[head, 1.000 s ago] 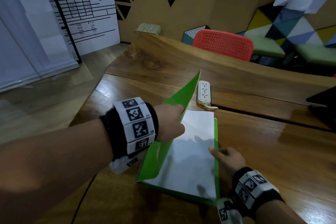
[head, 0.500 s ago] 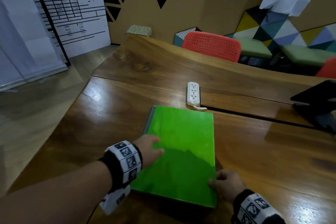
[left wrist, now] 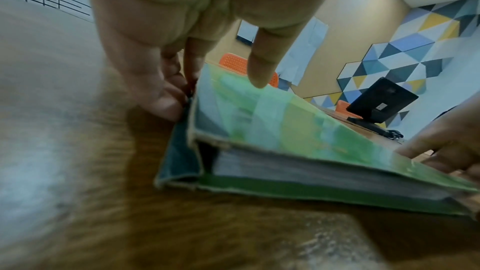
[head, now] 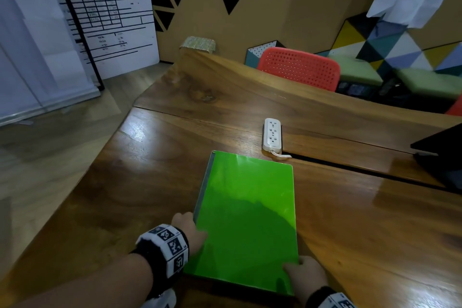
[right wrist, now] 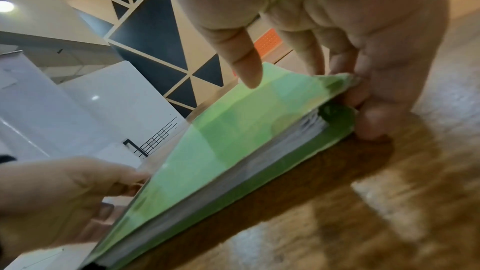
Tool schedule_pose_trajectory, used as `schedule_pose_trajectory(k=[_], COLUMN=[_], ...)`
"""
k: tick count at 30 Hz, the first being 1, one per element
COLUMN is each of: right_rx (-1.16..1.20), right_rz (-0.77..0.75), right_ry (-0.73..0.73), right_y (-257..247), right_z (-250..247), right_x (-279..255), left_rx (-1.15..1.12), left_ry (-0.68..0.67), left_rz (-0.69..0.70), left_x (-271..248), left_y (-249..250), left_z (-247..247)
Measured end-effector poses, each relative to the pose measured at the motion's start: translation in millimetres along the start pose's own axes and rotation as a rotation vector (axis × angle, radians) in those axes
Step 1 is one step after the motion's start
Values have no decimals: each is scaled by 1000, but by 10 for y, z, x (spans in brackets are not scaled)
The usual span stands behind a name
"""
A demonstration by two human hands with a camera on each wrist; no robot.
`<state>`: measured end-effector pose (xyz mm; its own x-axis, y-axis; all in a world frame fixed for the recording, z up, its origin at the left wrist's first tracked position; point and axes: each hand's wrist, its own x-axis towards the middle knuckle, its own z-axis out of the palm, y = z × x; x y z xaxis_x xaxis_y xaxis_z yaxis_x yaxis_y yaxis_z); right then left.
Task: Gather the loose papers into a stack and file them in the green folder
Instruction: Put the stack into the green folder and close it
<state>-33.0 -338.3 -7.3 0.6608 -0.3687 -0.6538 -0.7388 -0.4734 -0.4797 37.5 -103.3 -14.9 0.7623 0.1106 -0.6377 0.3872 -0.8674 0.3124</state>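
The green folder point(head: 247, 207) lies closed on the wooden table point(head: 375, 232), spine to the left. My left hand point(head: 190, 230) holds its spine edge: in the left wrist view the fingers point(left wrist: 168, 108) press the spine and the thumb reaches over the cover point(left wrist: 298, 122). My right hand point(head: 302, 272) grips the near right corner, thumb above the cover point(right wrist: 221, 137) and fingers point(right wrist: 363, 110) curled round the open edge. The stack of papers point(right wrist: 259, 167) shows as a grey-white edge point(left wrist: 311, 169) between the covers.
A white power strip point(head: 272, 135) lies just beyond the folder's far right corner. A black device point(head: 445, 152) stands at the right edge. A red chair point(head: 300, 70) is behind the table. The table's left edge drops to the floor.
One second ago my left hand held the cover up over the white papers. The cover has come down shut, and my left hand has slid from the cover to the spine edge.
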Motion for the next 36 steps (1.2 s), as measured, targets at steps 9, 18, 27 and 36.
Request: schedule_pose_trajectory(k=[9, 18, 27, 36], right_rx=[-18, -69, 21, 178], right_rz=[-81, -107, -159, -105], right_ry=[5, 87, 72, 104], right_y=[-436, -1214, -1599, -1868], right_z=[201, 157, 233, 142], right_x=[336, 897, 1284, 1412], left_rx=[-258, -356, -340, -322], left_ry=[-35, -72, -15, 9], left_rz=[-5, 71, 72, 68], left_x=[273, 1020, 1634, 1872], left_y=[-341, -20, 253, 301], left_z=[-460, -1165, -1573, -1656])
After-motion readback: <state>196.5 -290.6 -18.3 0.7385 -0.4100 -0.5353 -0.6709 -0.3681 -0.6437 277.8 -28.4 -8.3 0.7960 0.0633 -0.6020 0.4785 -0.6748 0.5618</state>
